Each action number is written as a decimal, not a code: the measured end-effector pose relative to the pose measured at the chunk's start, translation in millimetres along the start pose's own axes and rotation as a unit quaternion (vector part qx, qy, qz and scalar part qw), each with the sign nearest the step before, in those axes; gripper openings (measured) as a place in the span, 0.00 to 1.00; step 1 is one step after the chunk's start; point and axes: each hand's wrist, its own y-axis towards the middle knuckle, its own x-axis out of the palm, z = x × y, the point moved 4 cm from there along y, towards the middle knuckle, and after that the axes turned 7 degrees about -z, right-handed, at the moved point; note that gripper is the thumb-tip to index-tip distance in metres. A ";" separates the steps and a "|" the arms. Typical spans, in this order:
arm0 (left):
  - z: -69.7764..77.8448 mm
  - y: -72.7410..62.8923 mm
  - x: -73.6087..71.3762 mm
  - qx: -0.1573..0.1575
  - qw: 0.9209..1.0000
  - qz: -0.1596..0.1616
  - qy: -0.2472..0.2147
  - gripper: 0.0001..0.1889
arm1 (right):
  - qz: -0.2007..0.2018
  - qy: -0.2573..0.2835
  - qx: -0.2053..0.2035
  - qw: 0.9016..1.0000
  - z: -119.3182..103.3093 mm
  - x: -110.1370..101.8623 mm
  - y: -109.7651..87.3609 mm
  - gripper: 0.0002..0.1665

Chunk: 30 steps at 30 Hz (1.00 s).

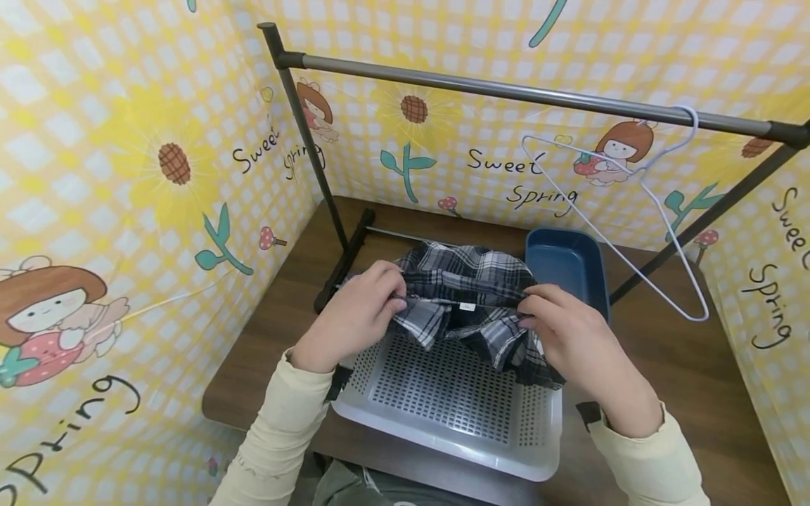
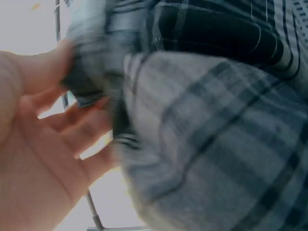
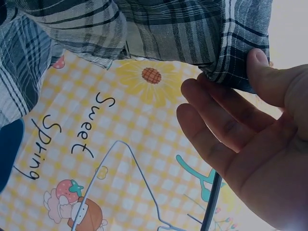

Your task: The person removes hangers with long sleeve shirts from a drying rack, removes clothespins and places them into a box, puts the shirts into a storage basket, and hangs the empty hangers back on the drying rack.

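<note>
A black, grey and white plaid shirt point(image 1: 481, 270) hangs bunched between both hands, over the back part of a grey perforated basket point(image 1: 443, 393). A small white label point(image 1: 467, 306) shows at its collar. In the head view the left hand point(image 1: 354, 313) pinches the collar's left end between thumb and fingers. The right hand point(image 1: 569, 337) pinches the other end. Seen from the right wrist, the thumb point(image 3: 260, 67) presses the folded cloth against the fingers. In the left wrist view the cloth is blurred and hides the left fingertips.
A metal clothes rack point(image 1: 474, 86) spans the back of the wooden table point(image 1: 266, 351). One pale wire hanger point(image 1: 607, 239) hangs on its bar at the right. Behind the shirt, at right, stands a blue tub point(image 1: 569, 263). Patterned yellow cloth walls enclose the table.
</note>
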 end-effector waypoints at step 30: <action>42.8 14.7 -18.1 0.106 0.987 0.117 -0.019 0.24 | 0.159 0.139 -0.045 0.976 -22.6 -18.2 15.3 0.09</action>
